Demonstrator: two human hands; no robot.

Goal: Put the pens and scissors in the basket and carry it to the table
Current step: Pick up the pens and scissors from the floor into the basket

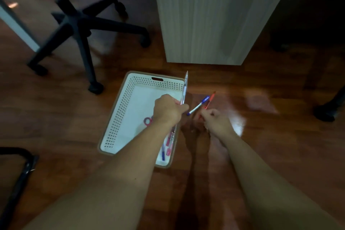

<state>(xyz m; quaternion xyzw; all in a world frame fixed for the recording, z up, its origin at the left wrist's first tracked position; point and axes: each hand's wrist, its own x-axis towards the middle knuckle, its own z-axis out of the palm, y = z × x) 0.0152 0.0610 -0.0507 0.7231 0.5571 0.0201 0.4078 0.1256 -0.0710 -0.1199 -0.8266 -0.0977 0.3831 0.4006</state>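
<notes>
Head view. My left hand point(169, 109) is closed around a clear-bodied pen point(184, 87), which stands nearly upright out of the fist above the right edge of the basket point(119, 106). My right hand point(212, 116) is just beside it over the wooden floor point(270, 136), its grip pinched on a red pen point(210, 100). A blue-capped pen point(198, 106) lies slantwise between the two hands; whether either hand holds it or it rests on the floor, I cannot tell.

The basket, white with perforated walls and a brown rim, sits on the floor, its handle slot at the far end. Inside it, the pink and purple handles of the scissors point(148, 120) show at my left wrist, the blades hidden by my forearm. Several pens point(168, 145), pink and blue, lie along its right wall at the near end.

Beyond the basket stands a light wood panel point(214, 15), reaching the floor. An office chair base point(80, 24) on castors stands to the far left. The picture is dim and somewhat blurred.
</notes>
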